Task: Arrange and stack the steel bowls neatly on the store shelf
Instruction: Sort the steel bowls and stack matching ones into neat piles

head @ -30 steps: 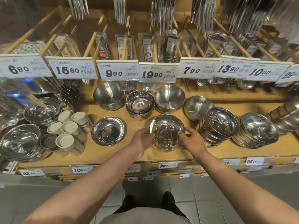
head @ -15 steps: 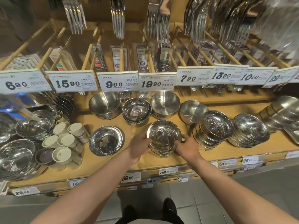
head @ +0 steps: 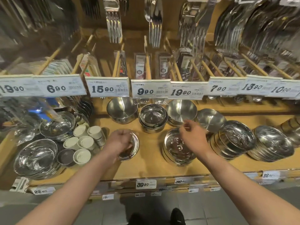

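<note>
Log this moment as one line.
left hand: on shallow bowl | right hand: over bowl stack, grip unclear | shelf

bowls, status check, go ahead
Left hand grips shallow bowl. Right hand loose over bowl stack, holds nothing. Nothing in the way.

Two bare forearms enter from the lower corners of the frame, no sleeves visible anywhere along them up to the frame edge. No watch, bracelet or band at either wrist. Left hand (head: pixel 120 141) ungloved; no rings made out, though motion blur softens the fingers. Right hand (head: pixel 193 135) likewise ungloved, fingers blurred, nothing seen worn on them. At bottom centre, a black shoe (head: pixel 177 216) with a faint pale mark on the upper; a second dark shoe (head: pixel 135 219) beside it, mostly cut off by the frame. Clothing otherwise out of view.
</note>
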{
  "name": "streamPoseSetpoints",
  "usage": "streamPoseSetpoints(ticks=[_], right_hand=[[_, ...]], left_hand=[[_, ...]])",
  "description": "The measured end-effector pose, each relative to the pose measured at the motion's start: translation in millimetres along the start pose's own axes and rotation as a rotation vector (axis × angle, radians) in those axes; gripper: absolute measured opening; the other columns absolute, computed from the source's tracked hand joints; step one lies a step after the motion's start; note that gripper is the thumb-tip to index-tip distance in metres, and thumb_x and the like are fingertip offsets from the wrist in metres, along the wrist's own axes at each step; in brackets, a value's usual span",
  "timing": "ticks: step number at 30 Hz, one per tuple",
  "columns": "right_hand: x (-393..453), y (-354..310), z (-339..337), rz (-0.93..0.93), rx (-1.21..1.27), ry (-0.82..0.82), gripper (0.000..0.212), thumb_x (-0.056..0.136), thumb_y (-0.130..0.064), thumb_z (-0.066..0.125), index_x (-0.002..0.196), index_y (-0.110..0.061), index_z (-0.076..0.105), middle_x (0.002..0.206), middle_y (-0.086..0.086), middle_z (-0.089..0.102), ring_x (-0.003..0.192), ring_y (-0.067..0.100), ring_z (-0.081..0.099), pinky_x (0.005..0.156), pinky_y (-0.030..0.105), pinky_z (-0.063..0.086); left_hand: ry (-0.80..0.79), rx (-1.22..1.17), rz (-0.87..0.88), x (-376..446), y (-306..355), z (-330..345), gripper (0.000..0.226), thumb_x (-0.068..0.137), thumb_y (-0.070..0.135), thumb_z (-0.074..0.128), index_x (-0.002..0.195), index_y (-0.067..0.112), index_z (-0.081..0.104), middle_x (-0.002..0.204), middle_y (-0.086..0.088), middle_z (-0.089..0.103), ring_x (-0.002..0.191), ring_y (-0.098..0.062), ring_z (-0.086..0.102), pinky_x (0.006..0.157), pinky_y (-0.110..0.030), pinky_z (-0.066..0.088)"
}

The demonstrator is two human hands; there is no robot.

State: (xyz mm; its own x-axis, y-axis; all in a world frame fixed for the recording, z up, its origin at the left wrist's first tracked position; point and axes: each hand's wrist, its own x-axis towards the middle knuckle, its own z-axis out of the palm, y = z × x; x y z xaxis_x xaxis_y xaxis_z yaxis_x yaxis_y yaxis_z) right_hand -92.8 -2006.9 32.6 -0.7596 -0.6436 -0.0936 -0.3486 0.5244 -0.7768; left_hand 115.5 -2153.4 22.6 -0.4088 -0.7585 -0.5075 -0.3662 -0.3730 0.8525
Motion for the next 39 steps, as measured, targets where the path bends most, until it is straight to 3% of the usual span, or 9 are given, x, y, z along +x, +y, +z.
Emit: streamPoseSetpoints(ticks=[5,9,12,14,22,29,33,37,39], right_hand=[[33.8,-22.1,43.6,-0.012,0.009,-0.172,0.043,0.100,-0.019,0.060,0.139,-0.006,0.052,0.095,0.016,0.071,0.060,0.012,0.055,0.043,0.014,0.040],[63.5,-28.8,72.7,0.030,-0.139,-0.153,0.032,0.100,-0.026,0.061,0.111,0.003,0.064,0.079,0.009,0.064,0.064,0.015,0.057,0.054,0.020,0.044],[80.8,-25.0,87.4,0.109,-0.257,-0.116,0.038,0.099,-0.032,0.062,0.080,0.002,0.059,0.076,0.010,0.058,0.066,0.021,0.055,0.075,0.033,0.057],[85.1,-26.0,92.7,0.141,-0.304,-0.101,0.037,0.097,-0.030,0.065,0.072,-0.004,0.053,0.070,0.006,0.056,0.060,0.017,0.052,0.063,0.029,0.055],[88.6,-39.3,78.5,0.192,-0.277,-0.080,0.022,0.091,-0.022,0.068,0.095,-0.004,0.057,0.095,0.015,0.068,0.097,0.033,0.069,0.083,0.038,0.056],[75.3,-35.8,51.2,0.341,0.187,-0.080,0.016,0.090,0.000,0.068,0.104,-0.002,0.060,0.098,0.014,0.068,0.072,0.028,0.074,0.074,0.044,0.064],[53.7,-37.3,36.5,0.411,0.451,-0.156,0.035,0.091,0.008,0.063,0.122,-0.005,0.054,0.115,0.016,0.063,0.091,0.035,0.074,0.075,0.042,0.064],[38.7,-34.2,22.1,0.457,0.583,-0.201,0.017,0.091,0.012,0.060,0.102,-0.001,0.060,0.102,0.018,0.068,0.076,0.028,0.074,0.058,0.030,0.063],[33.1,-31.9,17.3,0.472,0.622,-0.167,0.023,0.090,0.013,0.061,0.101,-0.006,0.059,0.104,0.020,0.068,0.066,0.023,0.075,0.049,0.028,0.061]], left_hand=[[0.084,-0.051,-0.048,-10.6,-10.7,-42.4,0.015,0.098,0.010,0.058,0.107,0.005,0.068,0.104,-0.018,0.074,0.100,-0.030,0.070,0.098,-0.050,0.055],[0.121,-0.007,-0.080,-18.8,-36.0,-55.0,0.013,0.098,0.007,0.059,0.100,0.006,0.071,0.099,-0.012,0.077,0.095,-0.023,0.071,0.092,-0.040,0.059],[0.176,0.104,-0.098,-21.6,-55.2,-45.6,0.008,0.089,0.003,0.067,0.091,0.010,0.064,0.072,0.000,0.072,0.062,-0.006,0.062,0.058,-0.020,0.053],[0.178,0.165,-0.102,-22.6,-67.0,-38.2,0.014,0.086,0.002,0.068,0.081,0.013,0.061,0.061,0.007,0.063,0.064,-0.013,0.055,0.058,-0.026,0.046],[0.174,0.051,-0.250,0.7,-76.1,-25.9,0.011,0.090,0.005,0.060,0.083,0.002,0.067,0.070,-0.014,0.067,0.057,-0.018,0.055,0.057,-0.026,0.040],[0.347,0.034,-0.310,20.1,-72.8,-12.1,0.016,0.092,0.001,0.057,0.097,-0.006,0.071,0.058,0.000,0.063,0.045,-0.005,0.054,0.029,-0.009,0.033],[0.309,-0.022,-0.353,22.9,-75.3,-12.9,0.020,0.087,-0.003,0.063,0.106,-0.004,0.070,0.069,-0.007,0.075,0.041,-0.003,0.062,0.040,-0.013,0.047],[0.207,-0.191,-0.348,23.1,-74.8,-16.8,0.028,0.091,-0.008,0.060,0.118,-0.004,0.062,0.102,-0.023,0.073,0.087,-0.031,0.074,0.088,-0.046,0.060],[0.162,-0.227,-0.323,17.5,-71.7,-19.1,0.027,0.089,-0.010,0.060,0.116,-0.005,0.062,0.094,-0.021,0.074,0.084,-0.027,0.073,0.076,-0.039,0.062]])
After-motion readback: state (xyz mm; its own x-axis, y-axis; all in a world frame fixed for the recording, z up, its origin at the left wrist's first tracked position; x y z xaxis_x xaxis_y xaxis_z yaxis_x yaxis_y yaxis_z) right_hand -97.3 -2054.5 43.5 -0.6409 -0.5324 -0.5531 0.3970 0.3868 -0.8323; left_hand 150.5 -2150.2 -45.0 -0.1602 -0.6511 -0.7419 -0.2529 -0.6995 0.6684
